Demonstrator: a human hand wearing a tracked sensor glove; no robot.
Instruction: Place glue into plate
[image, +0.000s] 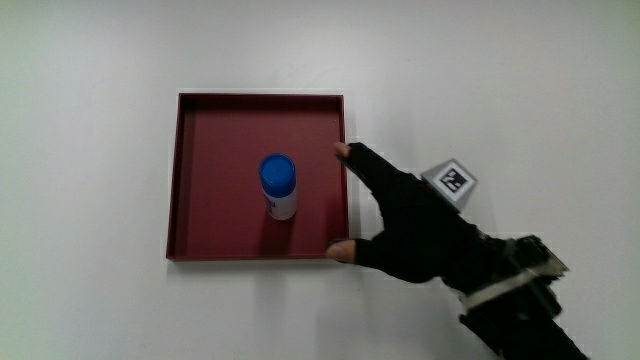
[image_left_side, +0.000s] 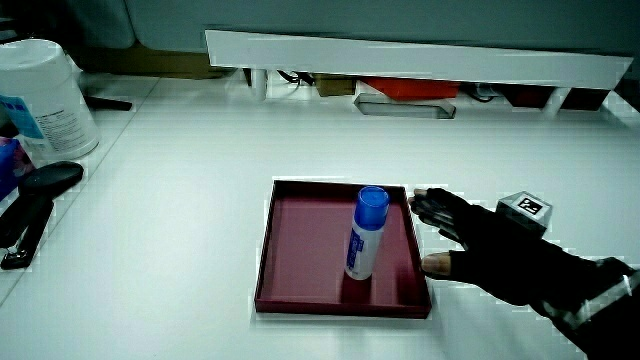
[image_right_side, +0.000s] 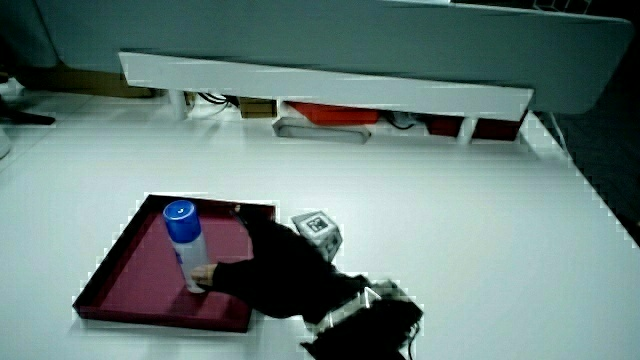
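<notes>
Red plate (image: 190, 180), one upright glue stick (image: 279, 187).

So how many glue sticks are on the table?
1. The glue stick stands upright in the dark red tray, with the hand open beside the tray's edge. None other shows.

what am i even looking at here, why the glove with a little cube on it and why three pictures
There is no machine: a person's hand wears a black glove, and the patterned cube sits on its back. All three pictures show the same moment. The main view looks straight down on the white table; both side views look forward across it toward a low partition. On the table lies a dark red square plate, with a blue-capped glue stick standing upright in it. The hand rests open beside the plate's edge, holding nothing.
</notes>
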